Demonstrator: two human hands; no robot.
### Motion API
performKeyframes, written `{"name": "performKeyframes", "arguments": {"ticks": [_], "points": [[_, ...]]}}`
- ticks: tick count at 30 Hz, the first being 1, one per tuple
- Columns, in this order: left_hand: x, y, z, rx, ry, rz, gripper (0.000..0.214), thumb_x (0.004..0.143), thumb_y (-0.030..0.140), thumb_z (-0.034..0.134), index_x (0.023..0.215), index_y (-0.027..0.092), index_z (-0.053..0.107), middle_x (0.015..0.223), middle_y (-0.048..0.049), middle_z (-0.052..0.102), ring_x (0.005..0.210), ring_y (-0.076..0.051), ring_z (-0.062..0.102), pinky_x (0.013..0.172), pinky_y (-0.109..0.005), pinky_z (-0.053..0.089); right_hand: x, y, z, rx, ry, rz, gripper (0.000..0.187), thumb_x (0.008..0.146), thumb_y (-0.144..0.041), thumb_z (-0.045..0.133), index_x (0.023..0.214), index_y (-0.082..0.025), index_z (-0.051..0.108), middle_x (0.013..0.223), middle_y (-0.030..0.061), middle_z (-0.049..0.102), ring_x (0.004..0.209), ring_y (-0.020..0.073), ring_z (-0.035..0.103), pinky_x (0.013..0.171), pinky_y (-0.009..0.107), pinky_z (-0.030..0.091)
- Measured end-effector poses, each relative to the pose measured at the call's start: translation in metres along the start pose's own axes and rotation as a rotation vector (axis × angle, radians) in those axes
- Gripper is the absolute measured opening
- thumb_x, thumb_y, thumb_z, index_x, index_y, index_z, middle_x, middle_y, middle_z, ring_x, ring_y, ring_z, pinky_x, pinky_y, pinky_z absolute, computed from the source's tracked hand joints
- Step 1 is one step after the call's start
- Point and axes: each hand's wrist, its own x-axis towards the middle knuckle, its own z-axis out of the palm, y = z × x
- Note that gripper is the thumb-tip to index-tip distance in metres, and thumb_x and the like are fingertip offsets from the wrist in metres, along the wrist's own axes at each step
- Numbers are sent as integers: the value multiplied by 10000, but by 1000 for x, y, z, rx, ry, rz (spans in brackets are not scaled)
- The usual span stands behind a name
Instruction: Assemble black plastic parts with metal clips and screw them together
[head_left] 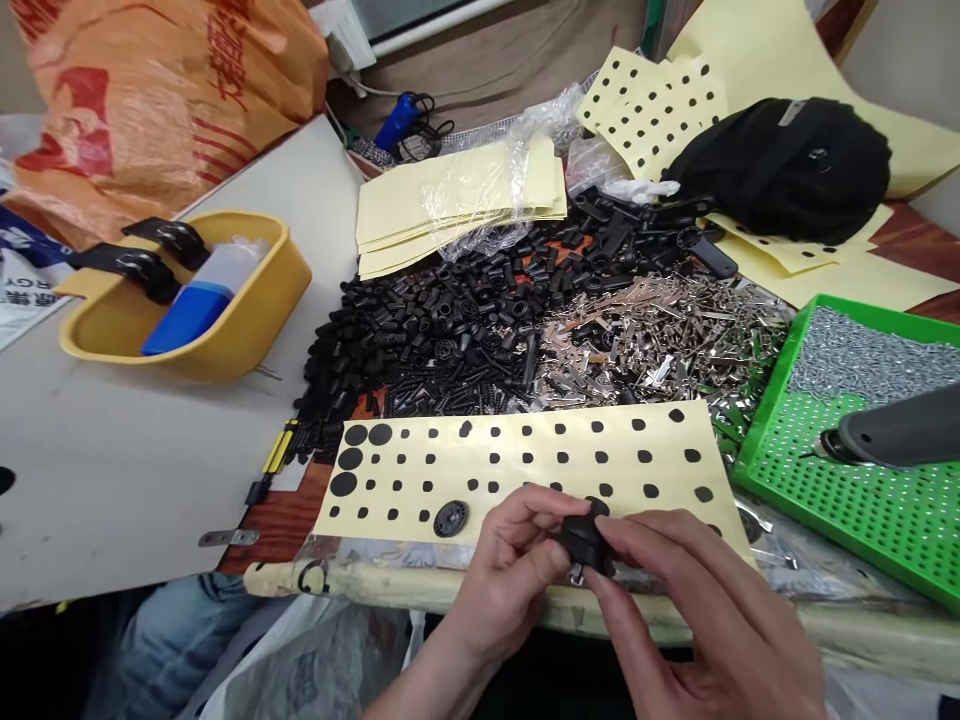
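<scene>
Bench clutter fills my view, so I take it from the biggest thing down. An orange bag bulks at eleven o'clock. A heap of black plastic parts spreads across the centre and runs into a heap of bright metal pieces toward two o'clock.

At three o'clock sits a green perforated tray. Small silvery screws cover its far half, and a grey power driver lies across it. At nine o'clock a yellow tub holds a blue-and-white bottle, with black brackets hooked over its rim.

A yellow backing sheet dotted with black stickers lies just above the hands. A round black disc rests on its near edge.

At six o'clock my left hand and right hand both close their fingertips on one small black part. They hold it above the bench edge, clear of the sheet, and a bit of metal shows at its underside.

I judge the step in hand to be fitting or seating something on that part. Handling a piece this small calls for a steady pinch and fine fingertip pressure.
</scene>
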Motion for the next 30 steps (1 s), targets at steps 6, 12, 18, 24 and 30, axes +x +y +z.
{"name": "performKeyframes", "arguments": {"ticks": [6, 12, 18, 24, 30], "points": [[7, -7, 3, -7, -165, -38, 338, 752, 375, 723, 1021, 182, 659, 744, -28, 661, 691, -146, 623, 680, -244, 473, -6, 8, -7, -24, -5, 9, 276, 782, -127, 648, 1049, -178, 601, 874, 92, 667, 774, 191, 662, 648, 295, 584], [19, -11, 9, -83, -202, -146, 325, 677, 377, 782, 907, 162, 699, 714, -42, 708, 640, -173, 659, 636, -270, 494, -8, 13, -15, 75, -8, 113, 236, 780, -142, 676, 1005, -183, 615, 804, 58, 651, 637, 145, 634, 567, 252, 559], [24, -17, 18, -115, -146, -205, 370, 598, 402, 828, 851, 161, 704, 677, -38, 706, 605, -184, 664, 595, -273, 509, -5, 19, -23, 189, -29, 157, 239, 771, -169, 694, 992, -198, 609, 790, 50, 649, 648, 153, 625, 547, 254, 549], [29, -20, 24, -160, -243, -149, 264, 681, 331, 790, 892, 187, 722, 702, -24, 728, 627, -167, 691, 636, -257, 530, -4, 19, -22, 63, 42, 98, 270, 755, -75, 646, 999, -184, 607, 786, 60, 643, 658, 153, 615, 569, 273, 537], [32, -18, 29, -144, -345, -177, 276, 716, 321, 764, 952, 181, 731, 796, -61, 745, 689, -189, 705, 634, -274, 548, -8, 20, -27, 59, 123, 149, 265, 727, -69, 655, 963, -177, 604, 754, 43, 631, 611, 135, 595, 532, 248, 532]]}}
